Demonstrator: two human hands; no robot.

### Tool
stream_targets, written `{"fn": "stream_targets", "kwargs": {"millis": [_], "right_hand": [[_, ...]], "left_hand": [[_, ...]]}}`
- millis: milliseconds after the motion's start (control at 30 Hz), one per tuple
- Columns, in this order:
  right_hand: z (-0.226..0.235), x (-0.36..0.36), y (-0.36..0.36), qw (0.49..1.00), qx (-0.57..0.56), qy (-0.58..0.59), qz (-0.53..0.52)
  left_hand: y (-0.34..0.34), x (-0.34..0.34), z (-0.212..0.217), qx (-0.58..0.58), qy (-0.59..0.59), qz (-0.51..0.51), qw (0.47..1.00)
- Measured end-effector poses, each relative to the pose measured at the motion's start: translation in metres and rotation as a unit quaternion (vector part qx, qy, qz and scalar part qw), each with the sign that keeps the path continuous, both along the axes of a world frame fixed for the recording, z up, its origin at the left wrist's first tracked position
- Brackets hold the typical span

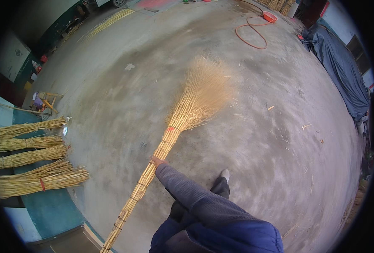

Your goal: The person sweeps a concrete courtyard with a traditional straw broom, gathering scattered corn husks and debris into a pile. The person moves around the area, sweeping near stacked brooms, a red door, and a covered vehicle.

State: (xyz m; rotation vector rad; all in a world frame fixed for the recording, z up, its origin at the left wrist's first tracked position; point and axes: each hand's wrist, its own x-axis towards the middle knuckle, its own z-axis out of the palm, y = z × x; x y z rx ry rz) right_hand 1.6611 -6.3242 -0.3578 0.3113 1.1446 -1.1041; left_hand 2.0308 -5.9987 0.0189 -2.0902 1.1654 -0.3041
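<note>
A long broom (169, 137) made of bound yellow stalks slants across the middle of the view. Its bushy head fans out toward the far side and is a little blurred, over the concrete floor. Dark ties and a red band circle the handle, which runs off the lower edge. My right hand (157, 161) is wrapped round the handle below the red band, its arm in a grey-blue sleeve reaching across my body. My left hand does not show. Straw scraps (306, 126) lie scattered on the floor to the right of the broom head.
Several tied stalk bundles (39, 181) lie along the left. Beyond them stands a small wooden stool (50, 102). A dark tarp (337, 63) covers something at the right wall. A hose (247, 41) curls near a red basin (270, 17) at the far right. My shoe (225, 174) is on the floor.
</note>
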Motion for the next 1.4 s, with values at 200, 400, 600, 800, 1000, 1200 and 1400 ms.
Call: {"fn": "stream_targets", "kwargs": {"millis": [200,400,600,800,1000,1200,1400], "right_hand": [[-0.041,-0.050,-0.016,0.998,-0.010,-0.064,0.022],[-0.112,-0.215,0.086,0.981,0.014,-0.072,-0.180],[-0.188,-0.370,0.269,0.894,0.055,-0.034,-0.442],[-0.205,-0.532,0.514,0.842,0.181,0.043,-0.506],[-0.131,-0.550,0.582,0.792,0.181,0.094,-0.575],[-0.086,-0.576,0.509,0.768,0.189,0.084,-0.607],[-0.092,-0.590,0.321,0.797,0.063,0.028,-0.600]], "left_hand": [[-0.036,-0.102,0.024,-0.147,0.004,-0.472,0.869],[-0.149,-0.221,0.010,-0.033,0.024,-0.565,0.824],[-0.233,-0.399,-0.058,0.037,0.158,-0.614,0.772],[-0.211,-0.568,-0.171,0.207,0.287,-0.586,0.729],[-0.232,-0.627,-0.198,0.224,0.337,-0.611,0.680],[-0.270,-0.610,-0.195,0.110,0.363,-0.633,0.674],[-0.341,-0.538,-0.170,0.004,0.324,-0.605,0.727]]}}
